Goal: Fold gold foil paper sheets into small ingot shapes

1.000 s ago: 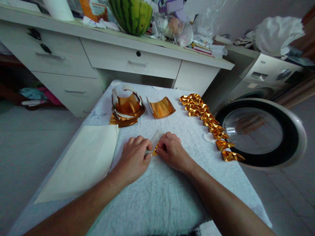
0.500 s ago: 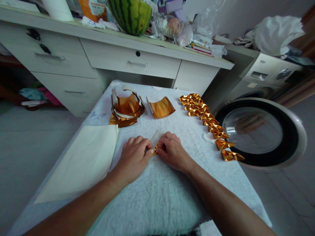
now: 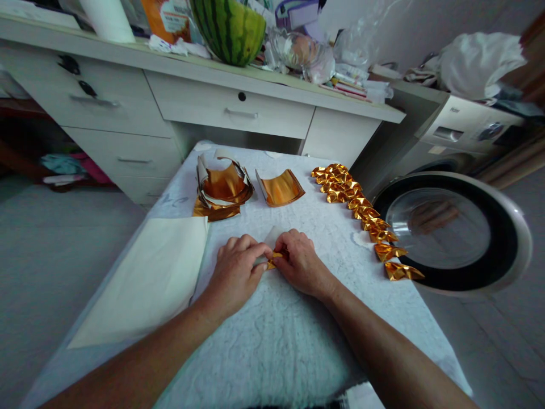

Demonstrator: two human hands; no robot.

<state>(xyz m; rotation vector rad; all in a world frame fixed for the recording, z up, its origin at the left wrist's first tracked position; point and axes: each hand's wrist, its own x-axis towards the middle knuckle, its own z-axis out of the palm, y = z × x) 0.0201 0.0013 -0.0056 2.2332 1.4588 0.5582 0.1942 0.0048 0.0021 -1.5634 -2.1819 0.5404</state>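
Note:
A sheet of gold foil paper (image 3: 273, 262) with a pale back lies on the cloth-covered table between my hands, its near edge folded over. My left hand (image 3: 240, 267) is closed on the left part of this fold, thumb and forefinger at the gold strip. Opposite it, my right hand (image 3: 302, 264) pinches the right part, its fingers curled and partly hiding the paper. Beyond them stand a curled stack of gold foil sheets (image 3: 221, 184) and a smaller curved bunch of gold sheets (image 3: 281, 187). Folded gold foil pieces (image 3: 360, 204) run in a row along the right side.
A cream sheet (image 3: 149, 284) covers the table's left side. Behind stands a white drawer desk (image 3: 230, 108) bearing a cut watermelon (image 3: 230, 31) and plastic clutter. At right, the open round door (image 3: 451, 227) of a washing machine (image 3: 464, 122) reaches the table edge.
My left fingers have shifted right and inward over the fold, and more of the gold strip shows between my hands. The view has moved slightly; the other things stay put.

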